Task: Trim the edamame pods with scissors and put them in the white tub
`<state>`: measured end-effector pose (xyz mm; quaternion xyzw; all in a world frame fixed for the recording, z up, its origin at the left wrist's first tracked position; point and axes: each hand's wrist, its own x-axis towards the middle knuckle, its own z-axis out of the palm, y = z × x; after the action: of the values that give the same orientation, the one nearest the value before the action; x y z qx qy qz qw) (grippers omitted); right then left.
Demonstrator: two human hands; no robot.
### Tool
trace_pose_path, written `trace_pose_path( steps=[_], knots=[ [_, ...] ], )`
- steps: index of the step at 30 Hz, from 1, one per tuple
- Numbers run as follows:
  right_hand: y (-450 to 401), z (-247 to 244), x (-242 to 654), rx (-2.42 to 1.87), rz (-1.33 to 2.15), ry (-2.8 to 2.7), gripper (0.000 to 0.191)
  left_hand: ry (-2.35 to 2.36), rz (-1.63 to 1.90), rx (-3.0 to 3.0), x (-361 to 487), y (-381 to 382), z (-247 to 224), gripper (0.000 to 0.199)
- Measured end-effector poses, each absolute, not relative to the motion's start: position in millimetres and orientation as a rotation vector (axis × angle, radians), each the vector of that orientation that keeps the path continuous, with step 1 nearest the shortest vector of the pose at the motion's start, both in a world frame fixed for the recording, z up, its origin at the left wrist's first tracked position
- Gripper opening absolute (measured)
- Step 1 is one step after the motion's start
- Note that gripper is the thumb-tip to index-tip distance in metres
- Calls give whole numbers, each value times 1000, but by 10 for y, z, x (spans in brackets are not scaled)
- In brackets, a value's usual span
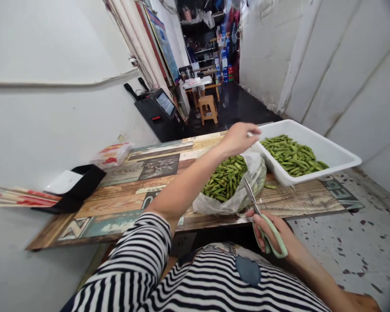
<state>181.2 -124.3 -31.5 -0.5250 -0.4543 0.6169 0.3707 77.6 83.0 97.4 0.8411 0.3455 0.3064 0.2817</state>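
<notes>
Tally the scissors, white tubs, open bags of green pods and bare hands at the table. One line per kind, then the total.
Scissors: 1, in the right hand
White tub: 1
Open bag of green pods: 1
Bare hands: 2, left hand and right hand
Total: 5

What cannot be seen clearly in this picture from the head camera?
In the head view:
Bare left hand: its curled fingers leave unclear whether it holds something.
Light-green-handled metal scissors: the bare right hand covers part of the handles.
White rectangular plastic tray: slender green pods cover part of its floor.
Black device's screen: content too small to read.
</notes>
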Motion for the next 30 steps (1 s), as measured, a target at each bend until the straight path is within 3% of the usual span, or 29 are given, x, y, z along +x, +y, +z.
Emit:
trace_pose_path(
  steps=[6,11,17,30],
  knots=[
    [-1157,-318,1787,-1318,1617,-1183,52,1459,347,2275,-293,592,278,5],
    [-1104,-296,1654,-1322,1654,-1179,53,1410,514,2125,-372,573,-159,7],
    [-1074,-315,1664,-1363,1569,-1358,49,1119,785,1634,-285,311,-29,14],
    [-983,-213,1624,-1505,1371,-1601,41,1065,739,1385,-249,66,64,17]
  ],
)
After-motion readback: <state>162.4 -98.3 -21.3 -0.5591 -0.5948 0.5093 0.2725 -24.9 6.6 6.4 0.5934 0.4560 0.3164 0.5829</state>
